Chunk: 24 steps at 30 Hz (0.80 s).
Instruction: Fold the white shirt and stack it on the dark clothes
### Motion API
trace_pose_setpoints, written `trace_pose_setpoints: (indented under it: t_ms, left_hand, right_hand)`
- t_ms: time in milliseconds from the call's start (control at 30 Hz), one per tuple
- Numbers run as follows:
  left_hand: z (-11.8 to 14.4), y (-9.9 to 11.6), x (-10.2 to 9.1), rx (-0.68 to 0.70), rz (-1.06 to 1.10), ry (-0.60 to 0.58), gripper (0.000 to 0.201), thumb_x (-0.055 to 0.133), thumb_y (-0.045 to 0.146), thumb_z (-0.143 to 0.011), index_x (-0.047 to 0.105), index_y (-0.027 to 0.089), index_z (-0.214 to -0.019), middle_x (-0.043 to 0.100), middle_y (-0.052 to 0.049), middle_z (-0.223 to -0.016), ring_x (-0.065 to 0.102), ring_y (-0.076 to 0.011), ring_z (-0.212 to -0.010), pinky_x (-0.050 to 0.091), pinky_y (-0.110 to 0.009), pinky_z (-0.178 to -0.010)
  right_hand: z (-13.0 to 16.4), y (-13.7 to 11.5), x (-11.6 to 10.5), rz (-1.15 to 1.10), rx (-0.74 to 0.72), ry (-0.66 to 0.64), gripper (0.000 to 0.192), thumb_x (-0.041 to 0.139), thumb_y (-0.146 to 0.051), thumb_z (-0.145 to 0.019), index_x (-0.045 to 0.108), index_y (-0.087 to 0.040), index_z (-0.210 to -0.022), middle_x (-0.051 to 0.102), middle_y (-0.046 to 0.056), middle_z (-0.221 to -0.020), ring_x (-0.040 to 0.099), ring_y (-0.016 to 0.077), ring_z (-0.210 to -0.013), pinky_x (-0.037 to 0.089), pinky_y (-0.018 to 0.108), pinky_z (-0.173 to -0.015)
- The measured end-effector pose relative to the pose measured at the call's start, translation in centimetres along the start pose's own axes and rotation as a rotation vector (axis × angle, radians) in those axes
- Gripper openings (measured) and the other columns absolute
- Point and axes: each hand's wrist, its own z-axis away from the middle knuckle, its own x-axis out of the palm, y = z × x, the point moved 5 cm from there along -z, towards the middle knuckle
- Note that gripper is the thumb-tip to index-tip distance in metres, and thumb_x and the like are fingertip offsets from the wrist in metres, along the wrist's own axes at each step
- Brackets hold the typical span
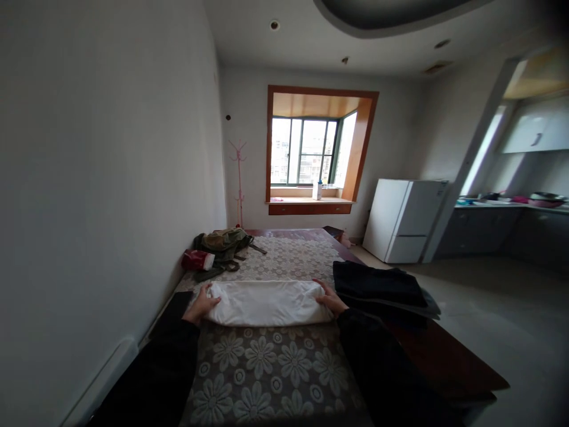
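A white cloth (269, 302), folded into a long flat bundle, stretches between my two hands above the flower-patterned tablecloth (275, 373). My left hand (203, 303) grips its left end, thumb on top and fingers behind the edge. At the opposite end, my right hand (329, 299) holds the cloth in the same way. The fingers beneath and behind the cloth are partly hidden. Whether its lower side rests on the table I cannot tell. Just right of my right hand lies a stack of folded dark clothes (377, 286).
A green backpack (222, 242) and a red-and-white packet (198, 260) lie by the left wall. Dark table wood (448, 356) shows at the right edge. Beyond are a pink coat stand (240, 178), a window with a bottle (317, 190) on its sill, and a white fridge (402, 219).
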Motion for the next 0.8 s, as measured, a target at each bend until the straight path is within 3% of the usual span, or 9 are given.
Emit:
trace_pose_setpoints:
  t_ms: [100, 200, 300, 400, 500, 633, 800]
  left_hand:
    - [-1.2, 0.3, -0.1, 0.036, -0.036, -0.027, 0.059, 0.08, 0.019, -0.056, 0.067, 0.013, -0.114, 0.072, -0.003, -0.087, 0.067, -0.0222, -0.083, 0.054, -0.034, -0.082]
    - [-1.6, 1.4, -0.6, 0.085, -0.037, -0.048, 0.055, 0.072, 0.02, -0.061, 0.069, 0.013, -0.116, 0.074, -0.006, -0.102, 0.067, -0.0222, -0.094, 0.052, -0.031, -0.088]
    - [-1.7, 3.6, -1.3, 0.21, -0.041, 0.031, 0.06, 0.063, 0.021, -0.069, 0.066, 0.013, -0.128, 0.072, -0.007, -0.122, 0.064, -0.023, -0.11, 0.048, -0.029, -0.097]
    - [-1.9, 4.8, -1.8, 0.258, -0.083, 0.122, 0.063, 0.061, 0.02, -0.072, 0.063, 0.012, -0.134, 0.072, -0.007, -0.123, 0.063, -0.0231, -0.113, 0.048, -0.028, -0.098]
    - [-2.3, 3.5, -1.3, 0.146, -0.176, 0.088, 0.067, 0.064, 0.017, -0.069, 0.061, 0.01, -0.135, 0.076, -0.007, -0.111, 0.067, -0.0217, -0.101, 0.052, -0.028, -0.09]
    - [-2.6, 1.0, -0.4, 0.071, -0.29, 0.048, 0.068, 0.068, 0.009, -0.058, 0.067, 0.008, -0.126, 0.077, -0.007, -0.098, 0.069, -0.0261, -0.097, 0.053, -0.031, -0.087]
    - [-3.3, 0.7, -0.5, 0.118, -0.445, 0.011, 0.078, 0.066, 0.006, -0.057, 0.06, 0.009, -0.135, 0.068, -0.016, -0.132, 0.061, -0.032, -0.126, 0.046, -0.033, -0.104]
  right_hand:
    - [-0.5, -0.1, -0.1, 0.069, 0.024, -0.069, 0.062, 0.062, -0.021, -0.055, 0.075, -0.015, -0.115, 0.075, 0.006, -0.103, 0.066, 0.0274, -0.1, 0.049, 0.039, -0.097]
    - [-1.2, -1.4, -0.5, 0.029, 0.031, -0.063, 0.067, 0.059, -0.021, -0.058, 0.073, -0.014, -0.124, 0.076, 0.005, -0.099, 0.067, 0.024, -0.09, 0.051, 0.037, -0.092]
    - [-2.6, -3.8, -1.2, -0.055, -0.05, -0.048, 0.075, 0.059, -0.019, -0.06, 0.066, -0.016, -0.135, 0.076, 0.004, -0.106, 0.066, 0.021, -0.088, 0.051, 0.034, -0.091]
    - [-4.3, -4.9, -1.9, -0.081, -0.101, 0.001, 0.079, 0.059, -0.017, -0.06, 0.063, -0.018, -0.139, 0.075, 0.003, -0.113, 0.066, 0.0205, -0.093, 0.051, 0.031, -0.093]
    - [-5.1, -3.6, -1.7, 0.029, -0.038, 0.043, 0.076, 0.059, -0.014, -0.057, 0.067, -0.014, -0.133, 0.076, 0.006, -0.107, 0.068, 0.023, -0.092, 0.051, 0.036, -0.095]
    - [-4.8, -1.1, -0.2, 0.15, -0.012, 0.013, 0.057, 0.063, -0.011, -0.053, 0.079, -0.013, -0.108, 0.077, 0.008, -0.097, 0.068, 0.0317, -0.1, 0.048, 0.045, -0.101]
    - [-4.7, -0.2, 0.1, 0.291, -0.054, -0.004, 0.057, 0.062, -0.016, -0.058, 0.077, -0.014, -0.113, 0.074, 0.012, -0.117, 0.061, 0.0363, -0.119, 0.041, 0.048, -0.111]
